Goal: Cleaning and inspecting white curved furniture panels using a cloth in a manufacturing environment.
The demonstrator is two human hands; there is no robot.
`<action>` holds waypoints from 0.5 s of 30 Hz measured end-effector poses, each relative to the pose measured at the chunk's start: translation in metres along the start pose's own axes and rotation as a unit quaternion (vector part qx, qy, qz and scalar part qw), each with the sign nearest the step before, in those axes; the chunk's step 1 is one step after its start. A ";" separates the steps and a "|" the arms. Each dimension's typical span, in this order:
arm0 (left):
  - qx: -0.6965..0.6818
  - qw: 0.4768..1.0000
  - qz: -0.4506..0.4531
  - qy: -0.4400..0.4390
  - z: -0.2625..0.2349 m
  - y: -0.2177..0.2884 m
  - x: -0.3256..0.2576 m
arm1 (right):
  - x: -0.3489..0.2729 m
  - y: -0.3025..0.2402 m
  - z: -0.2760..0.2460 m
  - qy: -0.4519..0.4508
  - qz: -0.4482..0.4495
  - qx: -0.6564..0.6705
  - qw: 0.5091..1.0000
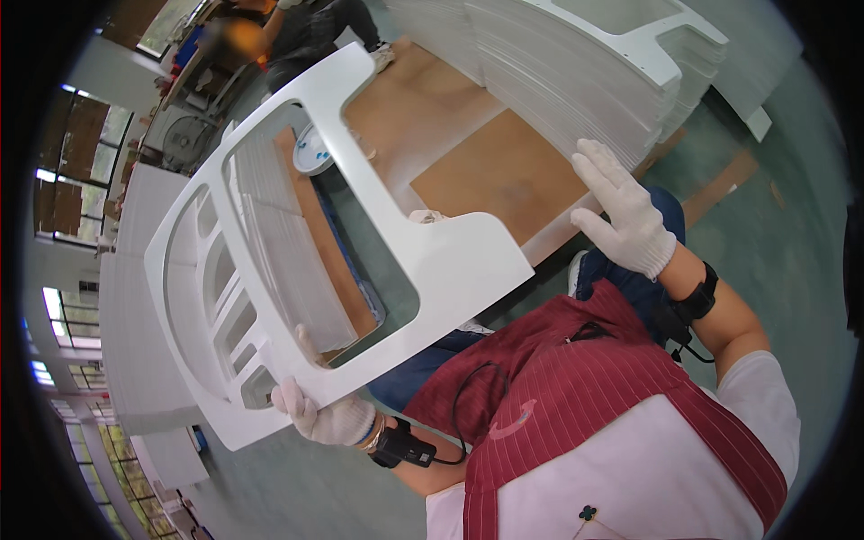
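Observation:
A large white panel (459, 261) with a wide window-like opening and several smaller slots is tilted up in front of me. My left hand (328, 416), in a white knit glove, grips its lower edge, with fingers on the near face and the thumb behind the frame. My right hand (625, 216), gloved the same way, is raised to the right of the panel, apart from it. Its fingers are stretched out and it holds nothing. Beyond that hand stands a tall stack of similar white panels (567, 81).
Brown cardboard (499, 180) lies beside the right stack. Through the panel's opening show more stacked white sheets (279, 243) and a white round tub (312, 151) with blue bits. Another white stack (135, 333) stands at left. A person (315, 36) sits at the far end, near a fan (187, 139).

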State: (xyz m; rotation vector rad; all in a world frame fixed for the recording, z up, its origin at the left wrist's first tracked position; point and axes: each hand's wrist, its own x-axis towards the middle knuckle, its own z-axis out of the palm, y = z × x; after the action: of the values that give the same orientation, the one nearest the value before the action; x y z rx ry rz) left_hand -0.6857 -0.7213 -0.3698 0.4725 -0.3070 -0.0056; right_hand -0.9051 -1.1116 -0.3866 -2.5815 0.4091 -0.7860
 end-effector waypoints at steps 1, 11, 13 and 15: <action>0.022 1.000 0.010 0.013 0.003 -0.001 0.000 | 0.005 -0.011 -0.003 0.002 -0.020 0.033 0.999; -0.062 0.992 -0.066 -0.083 0.112 -0.039 0.027 | 0.094 -0.137 0.033 0.037 -0.317 0.030 0.947; -0.018 0.988 -0.111 -0.102 0.143 -0.040 0.034 | 0.110 -0.136 0.042 0.041 -0.299 0.041 0.953; -0.023 0.973 -0.075 -0.219 0.170 -0.038 0.051 | 0.132 -0.136 0.047 0.133 -0.313 0.053 0.939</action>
State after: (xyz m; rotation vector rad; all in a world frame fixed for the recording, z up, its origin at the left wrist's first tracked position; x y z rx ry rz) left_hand -0.6840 -0.8349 -0.2286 0.4451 -0.7025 -0.2678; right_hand -0.7507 -1.0298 -0.2980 -2.5134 -0.4044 -1.3335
